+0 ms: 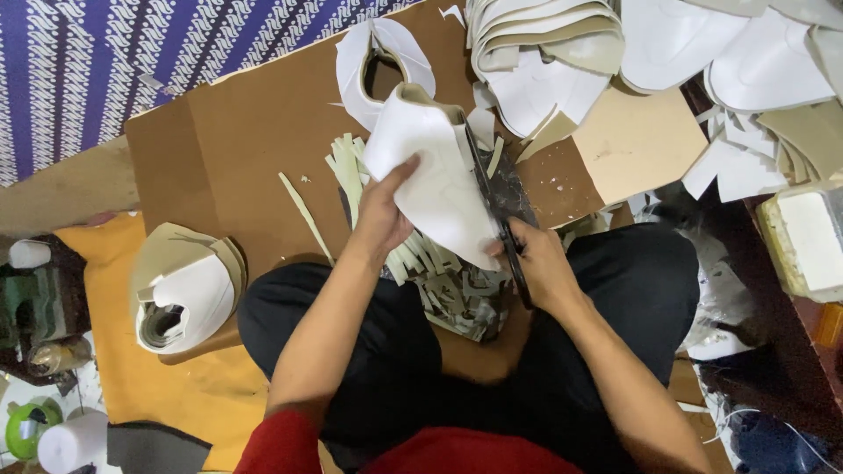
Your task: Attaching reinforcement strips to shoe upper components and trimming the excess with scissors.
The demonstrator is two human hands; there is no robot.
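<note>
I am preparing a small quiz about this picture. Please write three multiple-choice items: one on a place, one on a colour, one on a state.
1. Where does the curled stack of cut pieces lie?
A. beside the person's left knee
B. on the purple cloth
C. in the right hand

2. What colour is the sheet held by the left hand?
A. white
B. red
C. green

3. What is the right hand doing?
A. resting flat
B. gripping dark scissors
C. hanging free

A: it lies on the yellow mat there.
A: it is plainly white.
B: the fingers close on the handles.

At three o'clock, at the right edge, stands a rectangular yellowish clear-wrapped package (pixel 803 241) with a white block inside — no labels, signs or screens.
</note>
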